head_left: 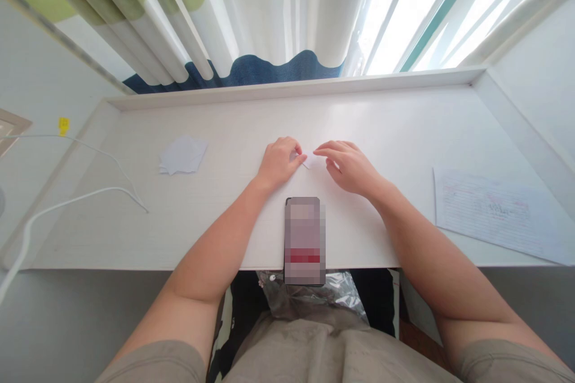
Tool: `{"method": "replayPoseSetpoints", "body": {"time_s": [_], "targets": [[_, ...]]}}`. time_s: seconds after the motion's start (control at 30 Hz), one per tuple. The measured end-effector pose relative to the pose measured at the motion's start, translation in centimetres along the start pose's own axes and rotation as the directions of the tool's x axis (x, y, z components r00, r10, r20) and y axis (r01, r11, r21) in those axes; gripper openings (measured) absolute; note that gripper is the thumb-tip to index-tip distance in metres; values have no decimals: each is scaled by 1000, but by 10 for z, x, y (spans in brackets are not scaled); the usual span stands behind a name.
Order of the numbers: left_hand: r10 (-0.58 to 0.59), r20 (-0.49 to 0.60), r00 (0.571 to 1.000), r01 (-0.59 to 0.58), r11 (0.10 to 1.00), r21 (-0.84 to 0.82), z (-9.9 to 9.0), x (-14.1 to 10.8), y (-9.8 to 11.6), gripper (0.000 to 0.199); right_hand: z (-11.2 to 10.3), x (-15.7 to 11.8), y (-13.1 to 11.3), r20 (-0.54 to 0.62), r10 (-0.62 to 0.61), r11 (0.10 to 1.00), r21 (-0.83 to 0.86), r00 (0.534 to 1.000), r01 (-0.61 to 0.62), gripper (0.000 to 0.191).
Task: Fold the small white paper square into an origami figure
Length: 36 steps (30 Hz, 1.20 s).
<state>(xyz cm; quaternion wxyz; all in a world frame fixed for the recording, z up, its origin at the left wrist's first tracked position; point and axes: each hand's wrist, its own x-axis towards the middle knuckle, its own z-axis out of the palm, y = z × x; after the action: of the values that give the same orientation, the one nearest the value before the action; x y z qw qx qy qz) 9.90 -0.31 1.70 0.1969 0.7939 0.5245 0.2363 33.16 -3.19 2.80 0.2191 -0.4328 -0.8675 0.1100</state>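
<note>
Near the middle of the white desk (215, 191), my left hand (282, 160) pinches a small piece of white paper (307, 161) between thumb and fingers. My right hand (348, 164) is just to the right of the paper, its fingers apart and pointing left, with nothing visible in it. The paper is small and pale against the desk, so its folds cannot be made out. Below my hands, a phone (305, 239) lies at the front edge of the desk, its screen blurred out.
White paper sheets (183, 155) lie in a loose stack at the left. Written pages (498, 212) rest at the right. A white cable (81, 198) crosses the left side. Curtains (269, 18) hang behind the desk's raised back rim (291, 91). Clear plastic (345, 296) sits below the front edge.
</note>
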Motion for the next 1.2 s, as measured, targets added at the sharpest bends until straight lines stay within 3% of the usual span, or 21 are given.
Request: {"method": "replayPoseSetpoints", "body": {"time_s": [0.1, 0.3, 0.47, 0.53, 0.77, 1.2], "targets": [[-1, -4, 1000, 1, 1000, 0, 0, 0, -1, 11, 1, 2, 9, -25, 8, 1000, 27, 1000, -7, 54], [2, -11, 1000, -2, 1000, -25, 0, 1, -2, 14, 11, 9, 17, 118, -44, 998, 51, 992, 38, 51], [100, 24, 995, -96, 986, -137, -4, -2, -11, 2, 8, 8, 14, 109, -18, 999, 38, 994, 14, 40], [125, 31, 992, -118, 980, -159, -6, -3, -14, 7, 7, 7, 11, 100, -20, 999, 28, 995, 17, 37], [93, 32, 995, -86, 980, -181, -7, -5, -13, 7, 10, 5, 9, 91, -99, 995, 16, 991, 98, 36], [59, 43, 997, -47, 966, -254, -8, -6, -13, 9, 10, 3, 14, 126, -47, 993, 112, 991, 33, 34]]}}
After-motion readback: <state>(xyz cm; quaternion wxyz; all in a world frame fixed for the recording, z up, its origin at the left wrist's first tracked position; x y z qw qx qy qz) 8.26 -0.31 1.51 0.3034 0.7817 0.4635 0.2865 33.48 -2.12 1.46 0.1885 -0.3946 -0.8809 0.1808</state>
